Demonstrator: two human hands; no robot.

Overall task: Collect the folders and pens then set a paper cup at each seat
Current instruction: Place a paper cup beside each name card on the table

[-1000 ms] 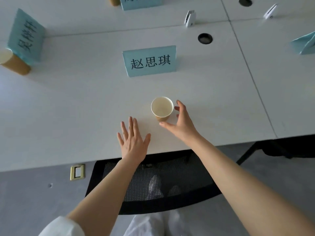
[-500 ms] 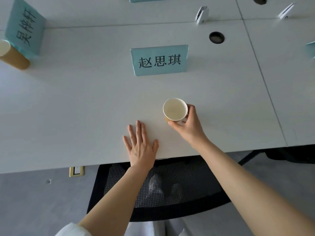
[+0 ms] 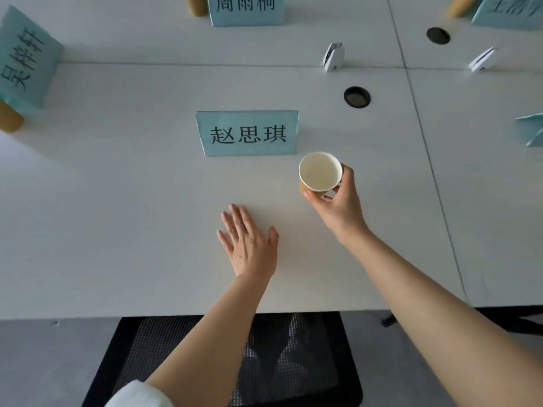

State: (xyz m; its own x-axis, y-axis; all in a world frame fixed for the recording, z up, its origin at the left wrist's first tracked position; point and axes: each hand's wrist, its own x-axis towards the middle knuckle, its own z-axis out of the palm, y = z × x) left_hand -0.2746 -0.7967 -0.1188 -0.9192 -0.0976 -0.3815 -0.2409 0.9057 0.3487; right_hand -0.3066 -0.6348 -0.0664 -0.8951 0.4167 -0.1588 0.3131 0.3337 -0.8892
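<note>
A brown paper cup with a white inside stands just right of the blue name card at the middle seat. My right hand grips the cup from the near right, thumb and fingers curled round its wall. My left hand lies flat on the white table, fingers straight, a little left of and nearer than the cup. It holds nothing. Other brown cups stand at the left seat and at the far seats.
More blue name cards stand at the left, far middle and far right. Two white clips and black cable holes mark the table's seam. A black mesh chair is tucked under the near edge.
My right hand closed on the cup and moved it away from me and right, up beside the name card. My left hand stayed flat on the table.
</note>
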